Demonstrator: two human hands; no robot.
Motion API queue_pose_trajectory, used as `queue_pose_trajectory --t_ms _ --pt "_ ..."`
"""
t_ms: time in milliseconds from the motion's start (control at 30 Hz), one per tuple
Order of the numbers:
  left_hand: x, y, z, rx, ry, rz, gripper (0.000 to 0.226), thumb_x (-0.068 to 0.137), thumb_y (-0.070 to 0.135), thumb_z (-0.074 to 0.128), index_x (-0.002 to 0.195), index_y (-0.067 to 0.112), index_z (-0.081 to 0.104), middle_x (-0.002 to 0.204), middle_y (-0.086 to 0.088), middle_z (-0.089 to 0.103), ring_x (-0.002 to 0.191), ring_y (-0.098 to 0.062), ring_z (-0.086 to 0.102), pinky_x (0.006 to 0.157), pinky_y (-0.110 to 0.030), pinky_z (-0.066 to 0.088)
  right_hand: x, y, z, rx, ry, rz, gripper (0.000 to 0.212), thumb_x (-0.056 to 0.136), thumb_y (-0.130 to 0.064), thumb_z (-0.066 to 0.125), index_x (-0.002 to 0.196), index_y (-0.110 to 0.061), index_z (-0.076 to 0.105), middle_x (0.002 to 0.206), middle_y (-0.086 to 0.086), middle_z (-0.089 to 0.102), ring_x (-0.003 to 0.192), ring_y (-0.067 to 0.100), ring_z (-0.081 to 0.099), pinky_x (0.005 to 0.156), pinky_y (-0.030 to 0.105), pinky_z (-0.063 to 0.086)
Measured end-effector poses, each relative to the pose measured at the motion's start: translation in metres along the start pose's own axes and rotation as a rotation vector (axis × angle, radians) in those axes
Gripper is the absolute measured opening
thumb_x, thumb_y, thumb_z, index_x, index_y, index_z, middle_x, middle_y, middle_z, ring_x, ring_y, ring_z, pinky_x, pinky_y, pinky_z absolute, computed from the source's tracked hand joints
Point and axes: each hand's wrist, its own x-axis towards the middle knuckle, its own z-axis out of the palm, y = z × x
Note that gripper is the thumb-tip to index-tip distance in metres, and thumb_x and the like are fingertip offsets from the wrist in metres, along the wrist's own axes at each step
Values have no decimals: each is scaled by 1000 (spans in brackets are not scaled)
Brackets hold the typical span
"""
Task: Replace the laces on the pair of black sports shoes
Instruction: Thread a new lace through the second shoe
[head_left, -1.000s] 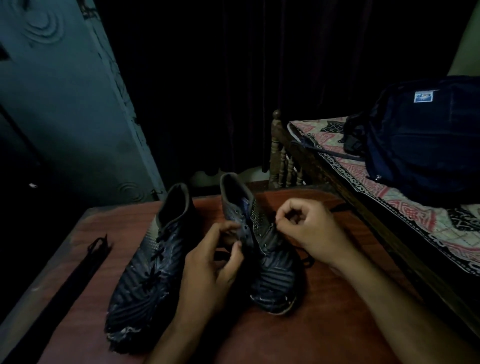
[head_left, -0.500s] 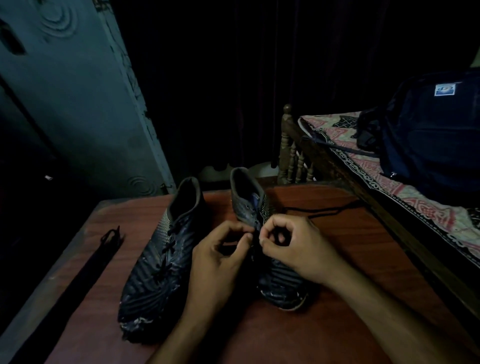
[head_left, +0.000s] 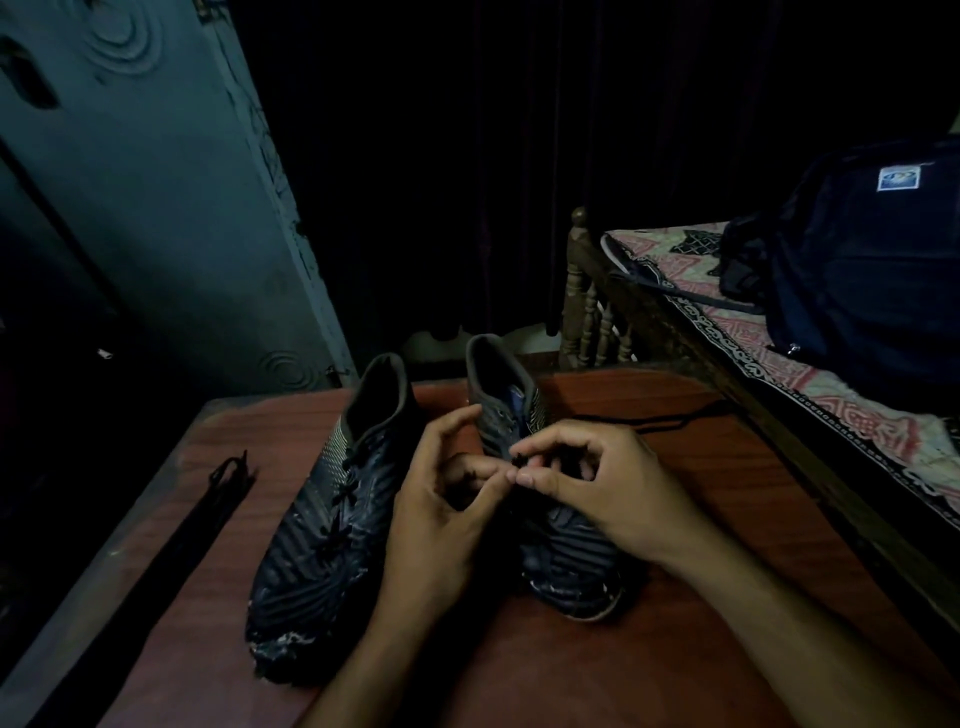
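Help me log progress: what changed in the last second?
The right hand moved in from the shoe's right side to meet the left hand over the right shoe, pinching a lace end. A loose lace now shows behind. The left shoe stayed put.

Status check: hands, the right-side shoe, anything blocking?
Both hands over right shoe; right hand pinches lace, left hand curled beside it. Lace tail trails across table. Left shoe laced. Nothing blocking.

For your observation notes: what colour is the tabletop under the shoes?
Reddish-brown wood grain on the tabletop, clearest in the head view, its only view.
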Motion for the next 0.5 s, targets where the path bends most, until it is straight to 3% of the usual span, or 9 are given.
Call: queue_pose_trajectory --t_ms 267,400,500 --pt "0 -3 0 -73 -28 -16 41 91 16 74 126 29 59 88 -9 78 88 -23 77 83 -41 62 4 8 -4 3 -44 -35 5 86 -21 79 90 -25 77 88 -17 72 88 0 67 74 11 45" --pt "1 -2 0 -70 -30 -39 36 87 27 74 121 26 64 86 -6 77 84 -20 77 73 -30 58 3 7 -3 47 -39 1 7 87 -16 78 85 -22 75 82 -16 72 76 -4 64 68 10 43" --pt "-3 0 0 42 -65 47 21 97 25 68 118 25 68 97 2 76 93 -13 74 79 -28 57 -2 -3 4 60 11 58 15 87 -11 76 80 -24 73 75 -17 70 68 -7 60 65 10 42"
